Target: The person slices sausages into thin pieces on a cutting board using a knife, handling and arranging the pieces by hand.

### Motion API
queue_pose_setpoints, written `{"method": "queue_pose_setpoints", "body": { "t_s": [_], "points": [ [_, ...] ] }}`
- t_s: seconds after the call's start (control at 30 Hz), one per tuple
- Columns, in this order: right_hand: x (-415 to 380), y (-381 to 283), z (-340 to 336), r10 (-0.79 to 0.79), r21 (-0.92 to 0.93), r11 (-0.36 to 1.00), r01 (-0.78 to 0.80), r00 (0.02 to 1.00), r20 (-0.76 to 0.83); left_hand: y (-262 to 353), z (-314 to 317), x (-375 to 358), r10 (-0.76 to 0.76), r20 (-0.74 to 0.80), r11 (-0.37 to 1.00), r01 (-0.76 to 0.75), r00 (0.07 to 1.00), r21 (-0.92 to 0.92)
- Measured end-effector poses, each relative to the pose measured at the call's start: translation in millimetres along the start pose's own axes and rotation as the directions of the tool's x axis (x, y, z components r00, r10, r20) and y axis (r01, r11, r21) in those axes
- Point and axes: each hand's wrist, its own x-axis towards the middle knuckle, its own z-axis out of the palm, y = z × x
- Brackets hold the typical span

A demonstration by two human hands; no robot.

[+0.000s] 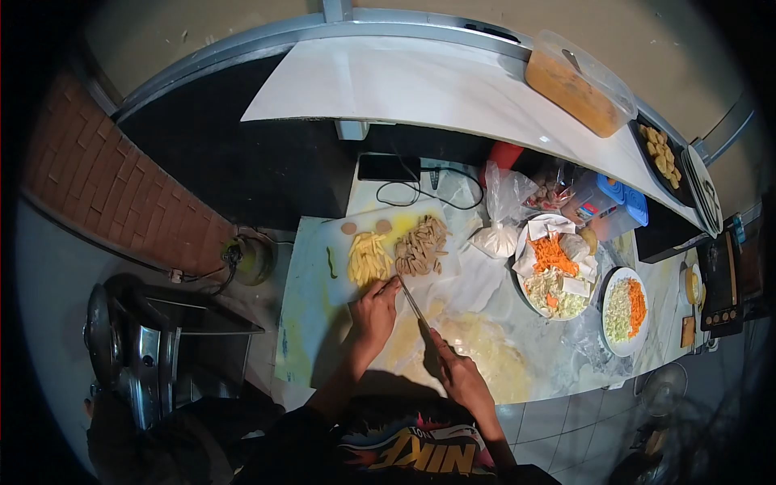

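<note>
My right hand (461, 373) grips a knife (415, 303) by its handle, with the blade slanting up and left toward the food. My left hand (374, 311) is near the knife's tip, its fingers bent together; whatever they may hold is hidden. Just beyond it lies a pile of pale yellow strips (369, 256) on a white cutting board (449, 271). To the right, brown strips (422, 245) are heaped on the same board. Two round brownish slices (383, 226) lie behind the yellow pile, and a green chili (331, 262) lies to its left.
A plate of shredded carrot and cabbage (554, 255) and a second plate (608, 335) stand to the right. Behind are a plastic bag (501, 210), a black phone-like device (388, 168) with a cable, and blue-lidded containers (618, 192). A shelf (388, 77) overhangs the table.
</note>
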Motion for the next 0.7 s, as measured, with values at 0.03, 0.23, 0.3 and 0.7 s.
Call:
{"method": "queue_pose_setpoints", "body": {
  "t_s": [0.03, 0.23, 0.3, 0.7],
  "points": [
    [0.1, -0.7, -0.7, 0.001, 0.000, 1.000, -0.001, 1.000, 0.009, 0.0, -0.4, 0.4, 0.000, 0.004, 1.000, 0.000, 1.000, 0.017],
    [-3.2, -8.0, 1.5, -0.047, -0.081, 0.996, 0.049, 0.999, 0.023, 3.0, 0.3, -0.3, 0.011, -0.046, 1.000, -0.012, 0.999, -0.028],
    [-4.3, -15.4, 1.0, 0.021, -0.063, 0.998, -0.017, 0.997, 0.071, 4.4, -1.0, -0.7, -0.017, -0.004, 1.000, 0.017, 1.000, -0.023],
    [4.7, -29.8, -10.9, 0.016, -0.044, 0.999, -0.009, 0.983, 0.180, 6.7, -3.6, 3.8, -0.021, 0.010, 1.000, 0.021, 1.000, -0.012]
  ]
}}
